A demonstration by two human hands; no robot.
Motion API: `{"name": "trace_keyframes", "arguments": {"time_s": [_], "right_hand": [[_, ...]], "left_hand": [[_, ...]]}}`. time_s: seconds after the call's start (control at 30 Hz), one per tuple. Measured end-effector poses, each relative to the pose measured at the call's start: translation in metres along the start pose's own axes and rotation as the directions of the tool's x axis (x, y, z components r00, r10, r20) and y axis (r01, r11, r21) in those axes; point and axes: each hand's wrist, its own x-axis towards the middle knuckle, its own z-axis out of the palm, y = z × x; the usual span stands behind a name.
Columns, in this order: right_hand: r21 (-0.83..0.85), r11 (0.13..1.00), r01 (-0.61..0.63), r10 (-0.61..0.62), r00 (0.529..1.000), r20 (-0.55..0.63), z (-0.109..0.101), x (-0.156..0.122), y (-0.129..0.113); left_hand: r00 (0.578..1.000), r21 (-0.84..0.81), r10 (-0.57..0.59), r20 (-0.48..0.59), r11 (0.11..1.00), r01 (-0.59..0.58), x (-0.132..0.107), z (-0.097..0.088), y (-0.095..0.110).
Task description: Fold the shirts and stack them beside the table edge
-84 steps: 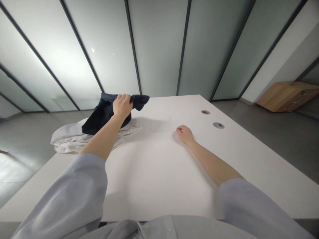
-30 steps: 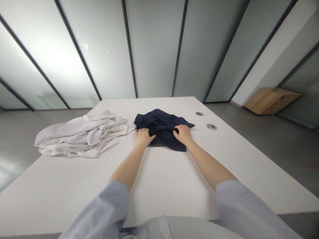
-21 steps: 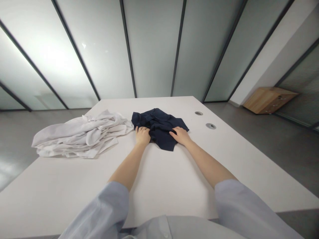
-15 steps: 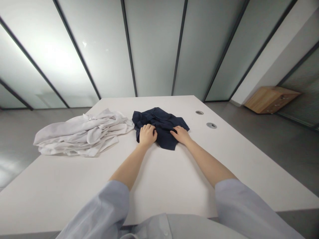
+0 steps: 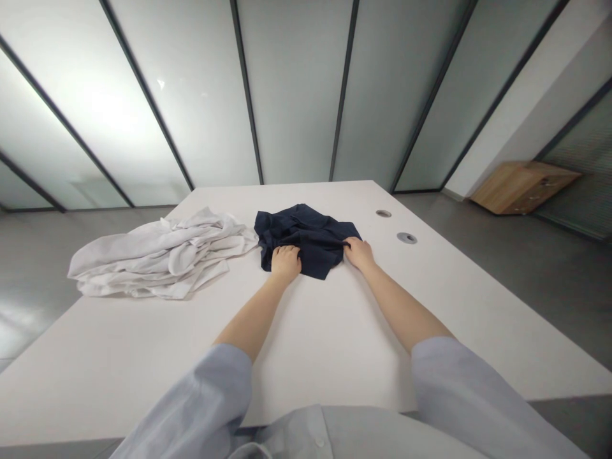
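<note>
A crumpled navy cloth garment [image 5: 310, 233] lies in the middle of the white table; its exact kind does not show. My left hand [image 5: 287, 262] is closed on its near left part, fingers curled over the fabric. At the garment's right side, my right hand [image 5: 358, 252] pinches an edge, and a fold runs taut between the two hands. Left of the navy garment lies a heap of white clothing [image 5: 162, 255], touched by neither hand.
The white table [image 5: 329, 357] reaches away from me, with two round cable grommets [image 5: 407, 238] at its right. Frosted glass panels [image 5: 296, 95] stand behind it. A wooden cabinet [image 5: 521, 185] stands on the floor at far right.
My right hand has shifted right and taken hold of the navy garment's edge. My left hand has moved slightly toward me. The garment's near corner has drawn in a little.
</note>
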Motion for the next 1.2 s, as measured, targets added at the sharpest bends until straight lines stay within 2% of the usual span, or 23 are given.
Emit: {"name": "trace_keyframes", "arguments": {"time_s": [0.07,0.13,0.23,0.27,0.4,0.53,0.73,0.8,0.83,0.9,0.97,1.0,1.1,1.17,1.2], "right_hand": [[0.019,0.999,-0.028,0.028,0.999,-0.026,0.002,0.001,0.004],[0.049,0.996,-0.068,0.073,0.992,-0.099,0.005,0.002,0.008],[0.127,0.978,-0.167,0.194,0.948,-0.253,0.006,0.006,0.014],[0.156,0.966,-0.207,0.243,0.931,-0.273,0.006,0.007,0.017],[0.217,0.916,-0.337,0.374,0.913,-0.162,0.006,0.010,0.022],[0.279,0.920,-0.274,0.322,0.936,-0.144,0.005,0.009,0.022],[0.508,0.840,-0.192,0.331,0.923,-0.198,0.002,0.012,0.019],[0.631,0.751,-0.192,0.350,0.927,-0.135,-0.001,0.015,0.017],[0.704,0.680,-0.204,0.360,0.930,-0.078,-0.004,0.016,0.016],[0.839,0.483,-0.251,0.351,0.933,0.077,-0.011,0.019,0.013],[0.921,0.268,-0.282,0.275,0.939,0.207,-0.021,0.020,0.012],[0.945,0.174,-0.278,0.228,0.945,0.236,-0.027,0.021,0.012],[0.984,-0.023,-0.176,0.157,0.971,0.177,-0.043,0.025,0.016],[0.993,-0.075,-0.094,0.166,0.980,0.105,-0.048,0.029,0.020],[0.995,-0.072,-0.069,0.173,0.982,0.081,-0.048,0.031,0.022]], "left_hand": [[0.999,0.013,-0.040,-0.018,0.999,0.041,0.000,-0.001,-0.002],[0.994,0.029,-0.098,-0.039,0.995,0.099,0.000,-0.002,-0.006],[0.979,0.024,-0.184,-0.086,0.982,0.187,0.001,-0.004,-0.014],[0.973,0.012,-0.205,-0.103,0.978,0.207,0.002,-0.005,-0.018],[0.976,-0.068,-0.202,-0.083,0.978,0.197,0.007,-0.007,-0.034],[0.991,-0.165,-0.133,0.012,0.977,0.133,0.012,-0.010,-0.043],[0.982,-0.213,-0.177,0.061,0.959,0.186,0.014,-0.011,-0.045],[0.981,-0.208,-0.187,0.058,0.958,0.195,0.014,-0.013,-0.047],[0.980,-0.201,-0.193,0.057,0.959,0.201,0.015,-0.014,-0.049],[0.976,-0.171,-0.213,0.042,0.961,0.217,0.015,-0.016,-0.051],[0.969,-0.123,-0.249,-0.005,0.961,0.246,0.015,-0.018,-0.053],[0.962,-0.096,-0.272,-0.041,0.959,0.267,0.014,-0.019,-0.054],[0.930,-0.038,-0.335,-0.150,0.942,0.333,0.012,-0.023,-0.053],[0.919,-0.028,-0.348,-0.185,0.937,0.349,0.010,-0.024,-0.052],[0.919,-0.026,-0.347,-0.187,0.937,0.348,0.009,-0.024,-0.051]]}}
